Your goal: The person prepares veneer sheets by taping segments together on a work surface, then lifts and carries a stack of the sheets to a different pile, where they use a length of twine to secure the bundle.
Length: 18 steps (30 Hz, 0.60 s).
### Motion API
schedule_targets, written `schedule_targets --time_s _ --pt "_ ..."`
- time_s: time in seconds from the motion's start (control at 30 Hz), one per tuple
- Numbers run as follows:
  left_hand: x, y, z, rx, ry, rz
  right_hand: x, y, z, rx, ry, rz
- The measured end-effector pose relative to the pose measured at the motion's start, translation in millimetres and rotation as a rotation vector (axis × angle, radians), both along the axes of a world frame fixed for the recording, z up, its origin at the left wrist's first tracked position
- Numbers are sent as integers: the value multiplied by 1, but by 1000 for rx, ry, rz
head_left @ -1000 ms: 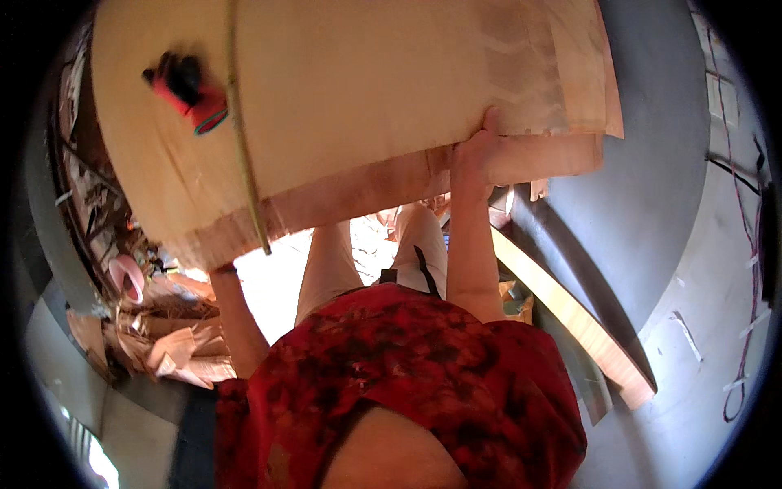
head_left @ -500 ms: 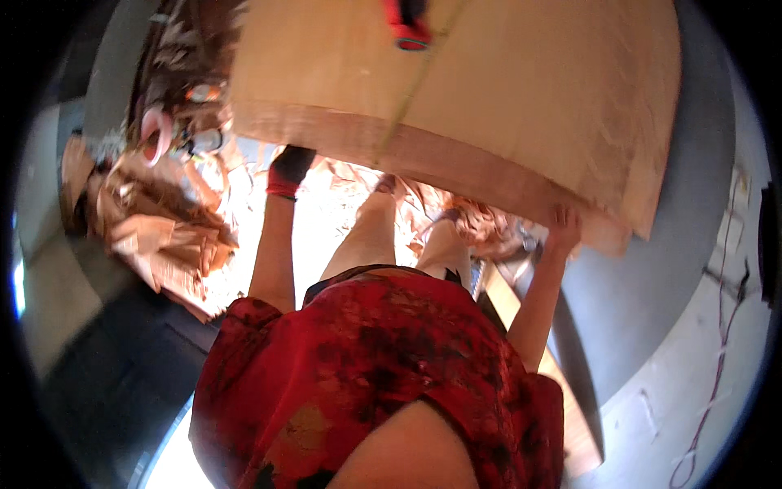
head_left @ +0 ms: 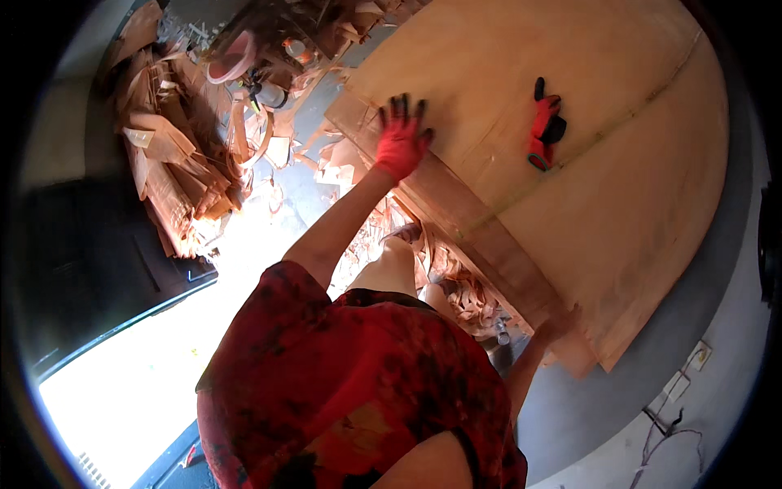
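The large stack of thin tan plywood sheets (head_left: 570, 179) fills the frame from 12 to 3 o'clock, lying flat. At 10 o'clock lies a heap of torn brown veneer scraps (head_left: 179, 155). The left hand (head_left: 401, 140), in a red glove, rests on the stack's near corner, fingers spread wide and flat. The bare right hand (head_left: 562, 324) grips the stack's lower edge at 5 o'clock — fingers curled under, partly hidden. A red hand tool (head_left: 544, 124) lies on top. Judged step: positioning the top sheet — both hands must move together.
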State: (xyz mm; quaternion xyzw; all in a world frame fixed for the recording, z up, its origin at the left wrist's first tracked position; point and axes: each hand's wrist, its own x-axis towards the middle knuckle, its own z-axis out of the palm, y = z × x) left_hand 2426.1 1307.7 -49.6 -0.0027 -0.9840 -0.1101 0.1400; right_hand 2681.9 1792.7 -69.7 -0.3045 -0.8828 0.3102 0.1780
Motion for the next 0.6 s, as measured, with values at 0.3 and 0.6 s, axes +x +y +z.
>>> schedule_targets --time_s 0.3,0.6 --pt "-54 19 -97 -10 -222 -98 -44 -24 0 244 -136 243" --pt "-59 18 -84 49 -278 -145 -82 -95 -15 -202 -60 158"
